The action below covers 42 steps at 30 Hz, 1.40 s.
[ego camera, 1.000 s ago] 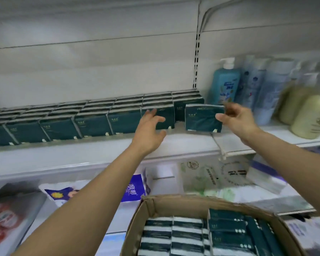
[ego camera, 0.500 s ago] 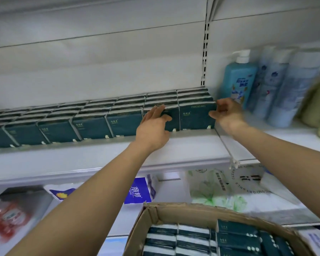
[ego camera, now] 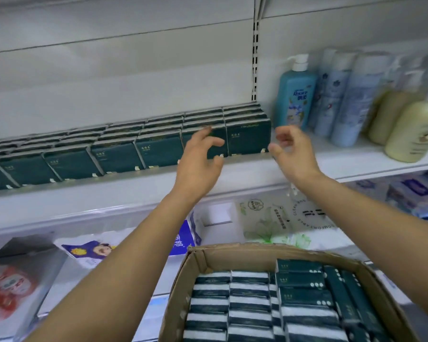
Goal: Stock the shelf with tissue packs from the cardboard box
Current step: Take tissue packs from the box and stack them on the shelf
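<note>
From my head camera, my left hand [ego camera: 198,166] hovers with fingers spread before the tissue packs [ego camera: 248,138] lined on the shelf [ego camera: 109,193]; my right hand [ego camera: 294,154], fingers loosely curled, holds nothing. More packs fill the cardboard box [ego camera: 232,253] below.

— Where's the dark green rectangular tissue pack [ego camera: 248,138] you were carrying?
— Pushed in at the right end of the front row (flush now). My right hand [ego camera: 294,154] let go; my left hand [ego camera: 198,166] drew back too.
</note>
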Each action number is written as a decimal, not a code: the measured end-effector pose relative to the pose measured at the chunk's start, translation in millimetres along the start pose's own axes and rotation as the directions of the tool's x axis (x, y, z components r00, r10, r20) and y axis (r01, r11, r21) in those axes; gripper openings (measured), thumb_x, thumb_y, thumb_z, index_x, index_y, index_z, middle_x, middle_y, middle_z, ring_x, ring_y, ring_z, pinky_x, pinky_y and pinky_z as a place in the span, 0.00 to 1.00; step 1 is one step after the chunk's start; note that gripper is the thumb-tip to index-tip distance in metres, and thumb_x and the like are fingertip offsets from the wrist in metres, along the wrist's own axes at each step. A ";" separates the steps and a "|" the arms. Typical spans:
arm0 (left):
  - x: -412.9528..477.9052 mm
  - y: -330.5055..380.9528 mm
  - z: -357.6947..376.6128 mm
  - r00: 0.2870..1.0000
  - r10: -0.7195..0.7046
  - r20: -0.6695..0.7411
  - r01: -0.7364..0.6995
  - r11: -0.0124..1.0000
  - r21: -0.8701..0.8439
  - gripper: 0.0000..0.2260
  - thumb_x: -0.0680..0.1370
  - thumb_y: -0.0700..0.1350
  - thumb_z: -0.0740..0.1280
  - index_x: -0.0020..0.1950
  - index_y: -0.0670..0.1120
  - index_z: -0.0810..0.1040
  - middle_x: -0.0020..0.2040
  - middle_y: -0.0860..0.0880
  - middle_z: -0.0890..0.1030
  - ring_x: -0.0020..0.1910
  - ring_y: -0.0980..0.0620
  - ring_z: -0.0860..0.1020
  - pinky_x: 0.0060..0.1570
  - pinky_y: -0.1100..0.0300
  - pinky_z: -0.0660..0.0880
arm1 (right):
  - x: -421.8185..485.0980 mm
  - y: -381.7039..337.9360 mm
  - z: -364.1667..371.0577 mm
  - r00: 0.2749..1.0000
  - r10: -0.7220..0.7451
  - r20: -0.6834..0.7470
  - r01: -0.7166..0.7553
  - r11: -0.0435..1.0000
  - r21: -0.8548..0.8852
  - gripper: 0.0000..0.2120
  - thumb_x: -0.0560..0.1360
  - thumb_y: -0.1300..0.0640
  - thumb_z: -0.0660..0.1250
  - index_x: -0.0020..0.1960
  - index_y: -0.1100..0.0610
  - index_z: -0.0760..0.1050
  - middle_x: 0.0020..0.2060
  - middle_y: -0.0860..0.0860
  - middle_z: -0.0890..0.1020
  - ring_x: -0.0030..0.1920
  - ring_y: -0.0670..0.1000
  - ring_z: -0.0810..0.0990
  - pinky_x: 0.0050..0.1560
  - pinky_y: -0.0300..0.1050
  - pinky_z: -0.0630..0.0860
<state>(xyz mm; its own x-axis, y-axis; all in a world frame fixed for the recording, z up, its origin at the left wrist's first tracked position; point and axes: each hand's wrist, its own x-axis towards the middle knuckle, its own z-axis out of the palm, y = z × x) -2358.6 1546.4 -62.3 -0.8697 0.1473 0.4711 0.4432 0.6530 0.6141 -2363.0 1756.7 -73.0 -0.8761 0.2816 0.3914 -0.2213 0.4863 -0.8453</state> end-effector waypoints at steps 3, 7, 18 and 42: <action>-46.0 19.0 -6.3 0.988 -0.133 -0.073 0.106 0.949 -0.297 0.13 0.77 0.36 0.64 0.56 0.50 0.79 0.65 0.52 0.74 0.63 0.59 0.72 0.56 0.71 0.70 | -44.8 -8.0 -9.3 0.999 -0.035 0.016 0.034 0.998 0.056 0.09 0.75 0.65 0.67 0.55 0.57 0.76 0.46 0.51 0.80 0.42 0.42 0.75 0.47 0.28 0.72; -106.9 21.6 -7.9 0.952 -0.304 0.026 0.280 0.837 -0.469 0.14 0.78 0.36 0.63 0.52 0.54 0.79 0.59 0.50 0.79 0.58 0.56 0.75 0.55 0.71 0.70 | -108.3 -15.6 -16.2 0.993 0.026 0.119 -0.033 0.998 0.060 0.07 0.76 0.66 0.67 0.53 0.58 0.78 0.43 0.51 0.80 0.40 0.42 0.75 0.41 0.26 0.71; -267.1 -35.2 14.2 0.830 -0.437 0.346 0.535 0.799 -0.274 0.12 0.76 0.42 0.68 0.48 0.62 0.77 0.56 0.54 0.80 0.56 0.55 0.78 0.62 0.52 0.74 | -284.5 33.1 -24.1 0.878 0.299 0.375 -0.265 0.954 -0.140 0.07 0.76 0.63 0.68 0.48 0.52 0.77 0.44 0.51 0.81 0.46 0.53 0.79 0.45 0.34 0.74; -386.2 -74.8 -8.9 0.806 -0.396 0.441 0.229 0.895 0.384 0.21 0.78 0.51 0.65 0.71 0.51 0.69 0.78 0.49 0.55 0.78 0.49 0.40 0.72 0.49 0.59 | -384.4 67.4 -55.7 0.715 0.587 0.381 0.312 0.219 -0.924 0.18 0.76 0.64 0.61 0.66 0.55 0.70 0.63 0.53 0.71 0.67 0.56 0.66 0.62 0.52 0.68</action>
<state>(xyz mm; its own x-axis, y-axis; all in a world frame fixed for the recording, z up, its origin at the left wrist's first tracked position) -2054.0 1434.0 -284.6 -0.9719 0.1878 -0.1423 0.1138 0.9030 0.4144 -2017.3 1727.3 -260.2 -0.9192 0.1718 -0.3544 0.0740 0.9592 0.2730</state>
